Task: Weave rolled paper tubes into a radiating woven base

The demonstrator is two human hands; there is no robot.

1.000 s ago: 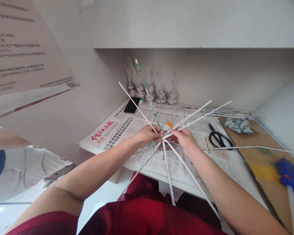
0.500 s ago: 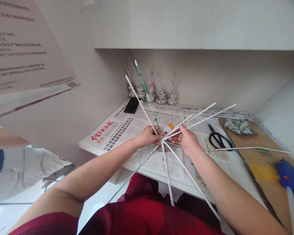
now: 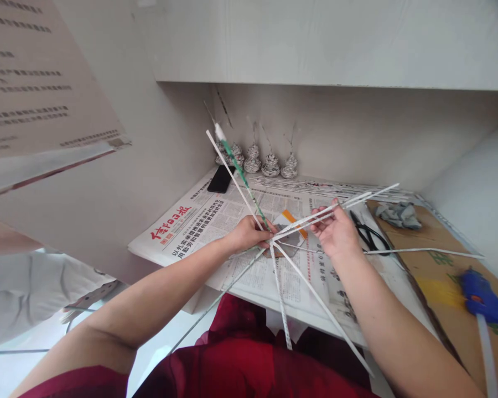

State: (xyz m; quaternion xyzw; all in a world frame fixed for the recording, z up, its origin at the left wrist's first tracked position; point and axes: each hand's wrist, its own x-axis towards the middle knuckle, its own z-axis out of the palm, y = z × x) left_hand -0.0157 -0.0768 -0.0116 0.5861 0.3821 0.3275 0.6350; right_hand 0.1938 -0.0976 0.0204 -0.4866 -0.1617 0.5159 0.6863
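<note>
My left hand (image 3: 254, 232) pinches the centre where several thin rolled-paper sticks cross, just above the newspaper. From that crossing the sticks spread outward: a white stick (image 3: 232, 176) and a green one (image 3: 241, 174) point away from me, others come toward my lap. My right hand (image 3: 336, 226) has its fingers closed on a white paper stick (image 3: 315, 216) partway along the right side, and another stick runs close beside it. Under the crossing lies a greyish flat piece (image 3: 290, 243) with an orange strip (image 3: 294, 222), partly covered.
Newspaper (image 3: 199, 221) covers the table. Several small coiled-paper gourds (image 3: 270, 165) and a black phone (image 3: 221, 179) stand or lie at the back. Black-handled scissors (image 3: 369, 237), crumpled paper (image 3: 398, 214), cardboard (image 3: 423, 260) and a blue glue gun (image 3: 485, 298) are on the right. A shelf overhangs.
My right hand has moved right, away from the crossing, along the paper sticks. The green stick's tip has swung lower and to the left. My left hand stays at the centre.
</note>
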